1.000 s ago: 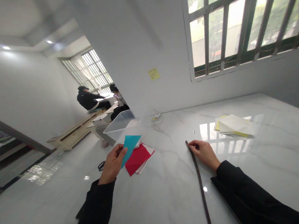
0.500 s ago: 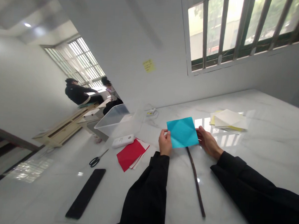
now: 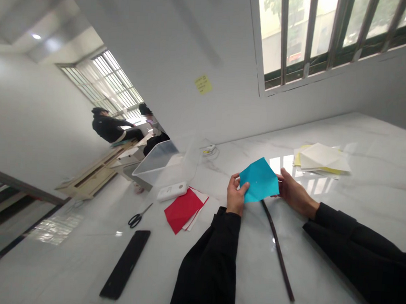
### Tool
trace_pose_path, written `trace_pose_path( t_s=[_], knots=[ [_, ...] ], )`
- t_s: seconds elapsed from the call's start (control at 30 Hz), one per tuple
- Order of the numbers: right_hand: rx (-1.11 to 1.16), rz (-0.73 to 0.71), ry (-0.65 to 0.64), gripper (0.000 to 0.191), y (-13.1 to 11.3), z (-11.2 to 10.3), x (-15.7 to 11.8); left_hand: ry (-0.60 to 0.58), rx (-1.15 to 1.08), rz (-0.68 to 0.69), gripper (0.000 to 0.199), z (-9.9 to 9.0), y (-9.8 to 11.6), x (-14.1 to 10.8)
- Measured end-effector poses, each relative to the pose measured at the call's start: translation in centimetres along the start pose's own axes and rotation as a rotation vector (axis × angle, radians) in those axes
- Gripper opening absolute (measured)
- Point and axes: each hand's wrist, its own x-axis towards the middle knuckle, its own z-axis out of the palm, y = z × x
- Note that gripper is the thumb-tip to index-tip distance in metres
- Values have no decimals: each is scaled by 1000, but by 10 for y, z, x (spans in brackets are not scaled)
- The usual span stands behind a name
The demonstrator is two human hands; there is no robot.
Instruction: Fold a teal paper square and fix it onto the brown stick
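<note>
A bright blue sheet of paper [image 3: 259,182] with light creases is held up above the table. My left hand [image 3: 235,197] grips its left edge, thumb on the front face and fingers behind. At the right edge is my right hand [image 3: 295,194], its fingertips partly hidden behind the sheet and its thumb by the edge. Below the paper lies a thin dark brown stick [image 3: 279,250], its upper end partly covered. Red sheets of paper [image 3: 184,210] lie left of my left hand, over white ones.
White and yellow papers [image 3: 322,158] are stacked at the right. To the left lie scissors [image 3: 136,219], a black flat bar [image 3: 125,264] and a white device [image 3: 172,192]. A clear plastic bin [image 3: 157,167] stands behind. Two people sit farther off.
The blue paper has turned and tilted in my hands, and its crease shows differently. My left thumb now lies farther over its front. The whole view has shifted slightly.
</note>
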Motion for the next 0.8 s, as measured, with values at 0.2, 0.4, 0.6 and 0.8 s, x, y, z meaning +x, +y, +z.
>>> trace_pose_path(
  t_s=[0.2,0.4,0.6,0.8],
  knots=[
    [226,92,-197,54,3,-9,-1,13,15,-9,45,2,-3,-2],
    [50,-7,-232,64,4,-7,-4,44,156,77,26,5,0,-5],
    [-125,-43,-242,56,-1,-3,-4,112,132,107,28,11,-2,-10],
    [-167,-50,-88,57,-4,2,-6,-56,72,54,44,18,-2,-14]
  ],
)
